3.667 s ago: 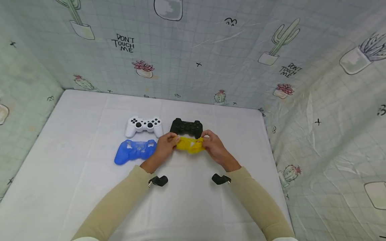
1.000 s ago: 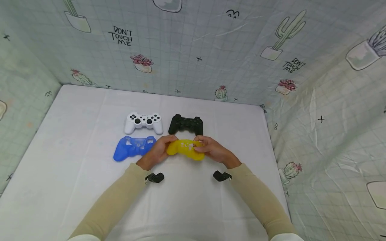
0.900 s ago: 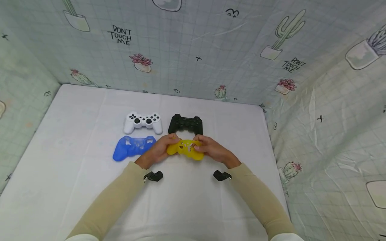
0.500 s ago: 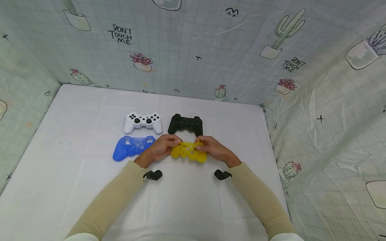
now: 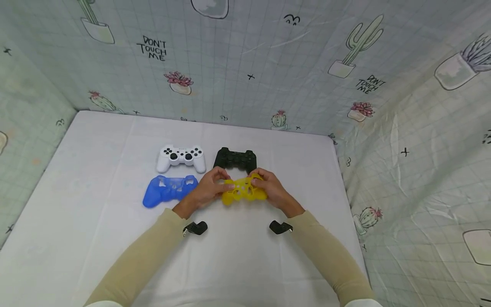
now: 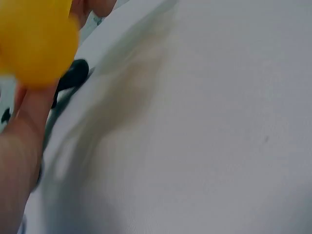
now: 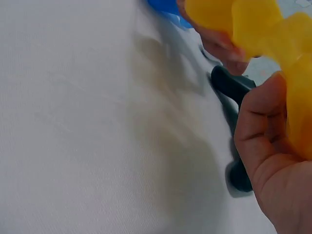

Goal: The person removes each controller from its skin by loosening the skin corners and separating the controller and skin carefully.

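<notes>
Between my two hands is a yellow silicone controller cover (image 5: 243, 190), soft and pierced with button holes, held above the table. My left hand (image 5: 209, 187) pinches its left end, thumb on top. Its right end is gripped by my right hand (image 5: 271, 186), with the thumb on the face. Just beyond the cover lies a black game controller (image 5: 235, 158), partly hidden by my fingers. In the right wrist view the yellow cover (image 7: 273, 39) spans both hands, the black controller (image 7: 234, 85) behind. The left wrist view catches only a blurred end of the cover (image 6: 39, 44).
A white game controller (image 5: 182, 157) lies at the back left, buttons up. In front of it a blue silicone cover (image 5: 168, 189) lies flat, close to my left hand. All rest on a white-covered table (image 5: 238, 264) with patterned curtains (image 5: 245, 59) at the back and sides.
The yellow cover, earlier bunched between my fingers, has been turned and spread so that its holed face shows. Both hands keep hold of it; the controllers and blue cover stay put.
</notes>
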`<control>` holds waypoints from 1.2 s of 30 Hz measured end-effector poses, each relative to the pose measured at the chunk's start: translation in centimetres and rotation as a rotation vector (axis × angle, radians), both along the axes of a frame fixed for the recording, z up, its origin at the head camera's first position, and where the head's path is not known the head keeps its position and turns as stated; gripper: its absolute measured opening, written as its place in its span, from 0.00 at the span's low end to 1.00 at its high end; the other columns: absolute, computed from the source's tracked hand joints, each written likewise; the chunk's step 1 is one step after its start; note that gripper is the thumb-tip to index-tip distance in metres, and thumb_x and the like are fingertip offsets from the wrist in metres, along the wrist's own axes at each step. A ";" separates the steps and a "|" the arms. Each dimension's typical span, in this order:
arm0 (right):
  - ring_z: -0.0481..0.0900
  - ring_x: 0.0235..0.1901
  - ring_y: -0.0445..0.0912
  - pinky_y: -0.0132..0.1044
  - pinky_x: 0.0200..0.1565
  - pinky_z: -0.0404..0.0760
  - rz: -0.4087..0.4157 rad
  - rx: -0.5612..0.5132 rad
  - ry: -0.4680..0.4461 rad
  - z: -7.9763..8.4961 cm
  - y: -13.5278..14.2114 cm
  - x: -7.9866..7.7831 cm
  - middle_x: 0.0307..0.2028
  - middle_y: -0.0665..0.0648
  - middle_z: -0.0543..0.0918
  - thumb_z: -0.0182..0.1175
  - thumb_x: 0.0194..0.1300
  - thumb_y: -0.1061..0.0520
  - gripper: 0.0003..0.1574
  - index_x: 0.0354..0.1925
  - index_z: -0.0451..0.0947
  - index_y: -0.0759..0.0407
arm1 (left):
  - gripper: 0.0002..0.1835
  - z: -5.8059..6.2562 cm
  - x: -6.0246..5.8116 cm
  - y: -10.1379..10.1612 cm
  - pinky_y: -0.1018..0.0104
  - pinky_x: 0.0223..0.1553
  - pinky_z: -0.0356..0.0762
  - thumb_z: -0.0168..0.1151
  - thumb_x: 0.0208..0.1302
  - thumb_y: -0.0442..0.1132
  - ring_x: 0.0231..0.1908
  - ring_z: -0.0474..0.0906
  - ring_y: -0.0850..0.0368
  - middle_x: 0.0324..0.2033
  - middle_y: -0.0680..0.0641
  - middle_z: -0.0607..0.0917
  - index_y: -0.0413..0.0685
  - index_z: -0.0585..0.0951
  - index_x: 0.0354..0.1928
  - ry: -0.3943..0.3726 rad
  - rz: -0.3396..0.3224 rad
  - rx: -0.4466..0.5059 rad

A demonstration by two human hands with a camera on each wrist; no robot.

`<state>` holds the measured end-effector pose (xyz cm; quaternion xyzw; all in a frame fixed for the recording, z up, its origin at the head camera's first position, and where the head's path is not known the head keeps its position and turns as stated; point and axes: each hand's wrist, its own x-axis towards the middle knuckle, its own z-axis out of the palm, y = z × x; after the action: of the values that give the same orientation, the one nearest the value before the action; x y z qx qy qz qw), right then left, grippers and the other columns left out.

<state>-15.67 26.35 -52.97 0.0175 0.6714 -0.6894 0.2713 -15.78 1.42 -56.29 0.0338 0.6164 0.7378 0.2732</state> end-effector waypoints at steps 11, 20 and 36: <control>0.79 0.39 0.44 0.30 0.41 0.84 -0.031 -0.041 0.021 0.4 -0.5 0.3 0.42 0.52 0.78 0.53 0.78 0.63 0.04 0.45 0.74 0.57 | 0.09 0.6 0.0 0.2 0.73 0.39 0.84 0.58 0.78 0.36 0.36 0.85 0.62 0.37 0.49 0.89 0.37 0.84 0.48 -0.008 0.073 -0.025; 0.79 0.40 0.43 0.30 0.43 0.85 0.036 -0.158 -0.025 -0.3 0.6 0.1 0.41 0.50 0.80 0.51 0.81 0.60 0.06 0.46 0.76 0.53 | 0.03 1.8 0.1 -0.5 0.67 0.43 0.86 0.47 0.84 0.38 0.38 0.81 0.58 0.36 0.52 0.77 0.51 0.71 0.48 -0.230 -0.051 0.383; 0.76 0.43 0.47 0.35 0.46 0.78 0.014 -0.092 -0.082 0.4 0.2 0.1 0.37 0.54 0.79 0.45 0.84 0.58 0.14 0.40 0.75 0.55 | 0.31 2.1 0.4 0.4 0.54 0.61 0.83 0.48 0.64 0.24 0.67 0.70 0.38 0.68 0.34 0.67 0.39 0.61 0.71 0.052 -0.051 -0.142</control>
<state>-15.53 26.60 -52.52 0.0287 0.6273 -0.7164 0.3040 -15.38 1.86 -54.24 0.0492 0.6731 0.6837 0.2775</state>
